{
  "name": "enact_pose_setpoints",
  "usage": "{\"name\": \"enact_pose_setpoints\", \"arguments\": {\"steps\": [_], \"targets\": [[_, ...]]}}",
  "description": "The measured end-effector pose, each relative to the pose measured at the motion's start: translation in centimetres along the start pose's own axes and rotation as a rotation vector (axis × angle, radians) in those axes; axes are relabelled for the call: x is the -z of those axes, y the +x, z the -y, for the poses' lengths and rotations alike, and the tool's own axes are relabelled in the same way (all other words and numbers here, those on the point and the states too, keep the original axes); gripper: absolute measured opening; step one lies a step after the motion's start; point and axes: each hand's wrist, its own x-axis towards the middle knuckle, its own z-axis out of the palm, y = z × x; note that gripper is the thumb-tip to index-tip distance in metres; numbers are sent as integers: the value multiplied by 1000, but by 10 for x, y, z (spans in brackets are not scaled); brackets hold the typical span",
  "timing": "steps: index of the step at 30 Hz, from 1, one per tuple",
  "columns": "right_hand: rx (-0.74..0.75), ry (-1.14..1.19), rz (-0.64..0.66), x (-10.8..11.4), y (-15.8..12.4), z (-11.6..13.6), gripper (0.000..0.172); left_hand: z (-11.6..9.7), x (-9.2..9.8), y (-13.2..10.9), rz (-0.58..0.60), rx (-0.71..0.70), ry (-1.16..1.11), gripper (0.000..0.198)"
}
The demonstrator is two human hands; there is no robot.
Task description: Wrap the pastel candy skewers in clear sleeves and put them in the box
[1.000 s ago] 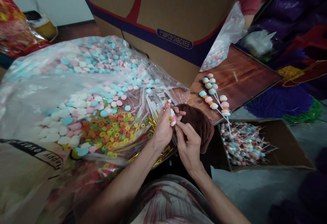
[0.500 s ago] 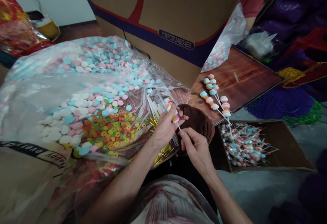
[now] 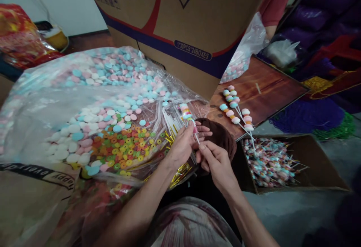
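Note:
A wrapped candy skewer (image 3: 186, 112), with pink, white, yellow and blue pieces on a white stick, slants between my hands. My left hand (image 3: 182, 143) grips its wrapped lower part under the thumb, the other fingers stretched beneath it. Thumb and fingertips of my right hand (image 3: 216, 158) pinch the stick's lower end. Just left of my hands lie white sticks (image 3: 172, 117) and gold twist ties (image 3: 180, 173). Farther left, gummy rings (image 3: 126, 143) in yellow, orange, green and red are heaped beside pastel candy discs (image 3: 70, 130) on clear plastic.
Several finished candy skewers (image 3: 232, 113) lie on the wooden table's right part. Below them stands an open carton (image 3: 318, 164) with many wrapped skewers. A large cardboard box (image 3: 158, 29) blocks the far side. Another person's sleeve (image 3: 278, 2) shows behind it, near a clear candy bag (image 3: 239, 57).
My left fingers have spread, and more of the candy skewer's top shows above the thumb. My right hand stays pinched on the stick. The camera view has shifted slightly.

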Motion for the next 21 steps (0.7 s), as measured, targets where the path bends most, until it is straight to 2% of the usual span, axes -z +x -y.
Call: {"name": "enact_pose_setpoints", "arguments": {"steps": [3,8,12,14,17,21], "targets": [[-76,139,30,0,-3,-1,28,1,-1,-1,29,-2,4,39],[51,140,-41,-4,6,-12,29,11,0,-6,99,23,166,43],[118,66,-62,-4,6,-15,32,10,7,-11,102,-39,336,36],[139,42,-62,-5,4,-13,32,7,9,-14,108,-23,372,32],[183,-47,-60,-5,1,-6,31,1,9,-19,81,3,307,31],[258,-244,-57,-5,0,3,28,-8,5,-19,-34,-102,126,29]]}}
